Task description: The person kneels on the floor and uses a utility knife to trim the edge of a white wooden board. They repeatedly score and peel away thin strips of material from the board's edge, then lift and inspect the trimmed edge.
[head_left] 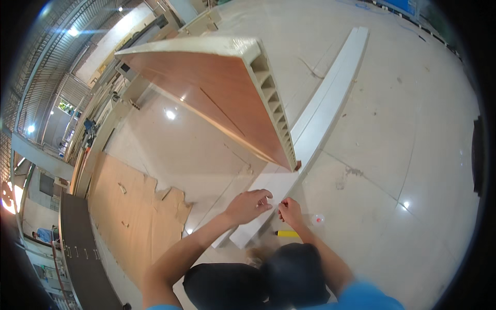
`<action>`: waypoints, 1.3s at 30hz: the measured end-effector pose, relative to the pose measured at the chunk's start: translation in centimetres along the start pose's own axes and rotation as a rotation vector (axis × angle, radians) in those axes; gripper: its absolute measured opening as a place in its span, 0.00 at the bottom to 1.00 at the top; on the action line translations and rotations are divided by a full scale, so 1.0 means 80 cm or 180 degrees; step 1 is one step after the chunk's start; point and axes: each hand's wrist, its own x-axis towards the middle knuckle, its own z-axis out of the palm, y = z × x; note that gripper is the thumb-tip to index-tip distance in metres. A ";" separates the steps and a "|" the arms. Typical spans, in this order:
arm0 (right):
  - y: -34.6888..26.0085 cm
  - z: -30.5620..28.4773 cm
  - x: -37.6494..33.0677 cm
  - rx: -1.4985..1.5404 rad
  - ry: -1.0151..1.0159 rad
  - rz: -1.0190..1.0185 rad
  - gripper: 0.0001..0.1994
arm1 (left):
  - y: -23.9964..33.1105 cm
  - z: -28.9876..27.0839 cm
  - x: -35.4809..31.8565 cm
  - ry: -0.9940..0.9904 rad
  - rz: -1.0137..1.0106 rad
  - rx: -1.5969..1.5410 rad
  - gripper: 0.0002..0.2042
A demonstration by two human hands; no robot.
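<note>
My left hand (250, 205) hovers over the near part of a long white board (274, 181), fingers curved, with a gap between thumb and forefinger. Nothing shows clearly in it. Close beside it, at the board's right edge, my right hand (291, 213) has its fingers pinched together. Whatever they hold is too small to make out. A hollow door panel (201, 93) with a reddish-brown face and pale open cells along its edge stands tilted just beyond my hands. Its low corner sits over the white board.
A yellow stick-like tool (288, 234) and a small clear round piece (318, 220) lie on the tiled floor by my right arm. Torn brown cardboard (129, 201) covers floor at left. A dark cabinet (80, 248) and stacked long boards (95, 134) line the left side.
</note>
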 end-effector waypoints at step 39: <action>-0.485 -0.137 -0.123 0.2387 -0.0372 -0.2799 0.06 | 0.165 -0.209 0.011 0.3475 0.1854 -0.1261 0.12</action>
